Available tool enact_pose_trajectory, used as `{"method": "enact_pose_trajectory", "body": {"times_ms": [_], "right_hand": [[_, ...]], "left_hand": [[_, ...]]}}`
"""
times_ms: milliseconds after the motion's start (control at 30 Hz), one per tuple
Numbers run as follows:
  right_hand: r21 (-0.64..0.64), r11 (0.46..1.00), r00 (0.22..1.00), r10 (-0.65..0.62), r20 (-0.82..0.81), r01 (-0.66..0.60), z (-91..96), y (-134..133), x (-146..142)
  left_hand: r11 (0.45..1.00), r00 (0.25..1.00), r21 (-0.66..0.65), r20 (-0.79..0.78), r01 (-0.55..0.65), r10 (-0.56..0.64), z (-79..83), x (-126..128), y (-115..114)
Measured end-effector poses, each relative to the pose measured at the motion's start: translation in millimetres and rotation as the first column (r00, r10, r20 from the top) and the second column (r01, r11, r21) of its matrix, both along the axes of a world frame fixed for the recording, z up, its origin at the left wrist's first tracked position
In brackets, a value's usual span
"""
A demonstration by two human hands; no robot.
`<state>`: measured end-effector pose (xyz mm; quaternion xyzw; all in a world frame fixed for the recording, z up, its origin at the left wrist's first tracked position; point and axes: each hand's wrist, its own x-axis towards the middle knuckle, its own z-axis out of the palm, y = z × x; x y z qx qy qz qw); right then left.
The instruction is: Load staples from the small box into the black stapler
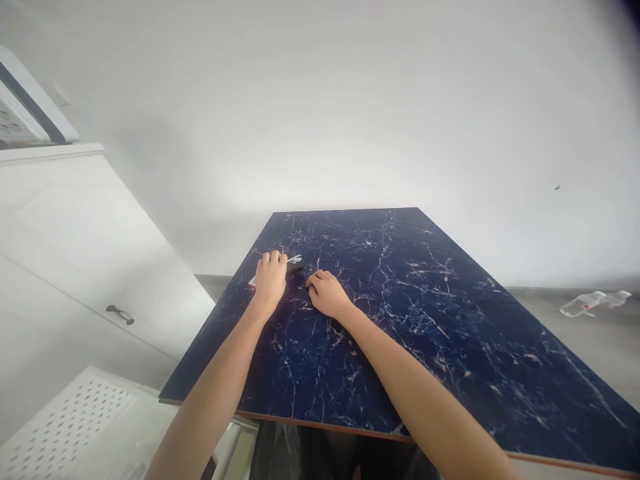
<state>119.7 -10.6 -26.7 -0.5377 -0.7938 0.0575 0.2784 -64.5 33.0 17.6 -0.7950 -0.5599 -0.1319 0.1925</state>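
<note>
My left hand (271, 272) is closed over a small dark object with a silvery top strip (295, 262), which sticks out to the right of the fingers. Its kind is hard to tell, since the hand covers most of it. A white and red edge (253, 283) of something flat shows at the left of the same hand. Just to the right, my right hand (327, 292) rests on the blue marble-patterned table (400, 320) with its fingers curled in. Nothing shows in that hand.
A white cabinet (90, 247) with a dark handle stands to the left, a white appliance (30, 107) on top. Below it is a white panel with holes (65, 420). Clear plastic bottles (595, 303) lie on the floor at right. A pale wall (340, 107) rises behind the table.
</note>
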Motion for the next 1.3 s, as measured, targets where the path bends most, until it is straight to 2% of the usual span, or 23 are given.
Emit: {"method": "enact_pose_trajectory", "body": {"times_ms": [300, 567, 800, 933, 1067, 1233, 1300], "right_hand": [[-0.006, 1.0, 1.0, 0.002, 0.001, -0.002, -1.1, 1, 0], [-0.004, 1.0, 1.0, -0.005, 0.016, 0.005, -0.3, 0, 0], [-0.013, 1.0, 1.0, 0.002, -0.003, -0.003, 1.4, -1, -1], [-0.01, 1.0, 1.0, 0.012, -0.008, -0.012, 1.7, -1, -1], [-0.008, 1.0, 1.0, 0.013, -0.004, -0.013, 1.7, 0, 0], [-0.002, 1.0, 1.0, 0.005, 0.023, -0.005, 0.9, -1, 0], [0.006, 1.0, 1.0, 0.0, 0.025, 0.0, 0.8, -1, 0]], "left_hand": [[0.999, 0.999, -0.034, 0.033, -0.023, 0.024, 3.2, -6, 1], [0.982, 0.97, -0.177, 0.241, 0.065, -0.021, -4.1, 12, -3], [0.988, 0.95, -0.131, 0.287, -0.084, 0.119, -2.4, -1, 2], [0.985, 0.968, -0.144, 0.218, -0.098, 0.128, -3.2, 1, 3], [0.99, 0.983, -0.134, 0.166, -0.053, 0.075, -3.2, 13, -3], [0.996, 0.955, -0.081, 0.296, 0.031, -0.006, -4.5, 16, -8], [0.993, 0.925, -0.035, 0.369, 0.116, -0.094, -4.0, 14, -1]]}}
